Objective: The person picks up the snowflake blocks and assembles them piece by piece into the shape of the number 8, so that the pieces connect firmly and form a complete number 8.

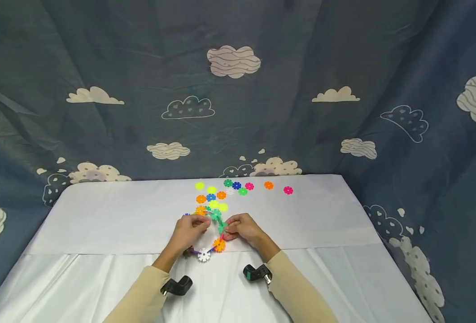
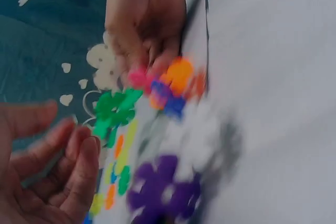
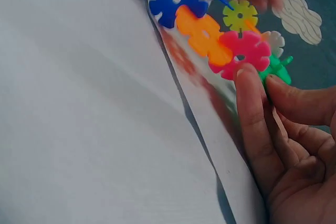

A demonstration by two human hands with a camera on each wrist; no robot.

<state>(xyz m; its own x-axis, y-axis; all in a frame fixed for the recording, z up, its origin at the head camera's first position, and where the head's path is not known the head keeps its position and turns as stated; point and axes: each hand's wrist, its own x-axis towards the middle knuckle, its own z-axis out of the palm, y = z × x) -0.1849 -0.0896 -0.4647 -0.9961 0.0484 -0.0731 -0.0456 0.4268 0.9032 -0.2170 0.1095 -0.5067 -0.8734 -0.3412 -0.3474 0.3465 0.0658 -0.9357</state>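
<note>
Slotted plastic snowflake discs are linked into a curved chain, with a white disc (image 1: 203, 255) and an orange disc (image 1: 219, 245) along its near side. My right hand (image 1: 243, 229) pinches a green disc (image 3: 279, 71) at the chain's right side, its index finger touching the pink disc (image 3: 244, 53) joined to it. Across the loop, my left hand (image 1: 189, 231) hovers near the upper green discs (image 1: 215, 215). In the left wrist view its fingers (image 2: 86, 166) are loosely bent, with nothing visible between them. A purple disc (image 2: 163, 190) lies below, blurred.
Loose discs lie scattered behind the hands, among them a blue disc (image 1: 211, 197), an orange disc (image 1: 268, 185) and a pink disc (image 1: 288, 190) farthest right. White cloth (image 1: 100, 224) covers the table. A dark cloud-patterned curtain (image 1: 286, 112) hangs behind it.
</note>
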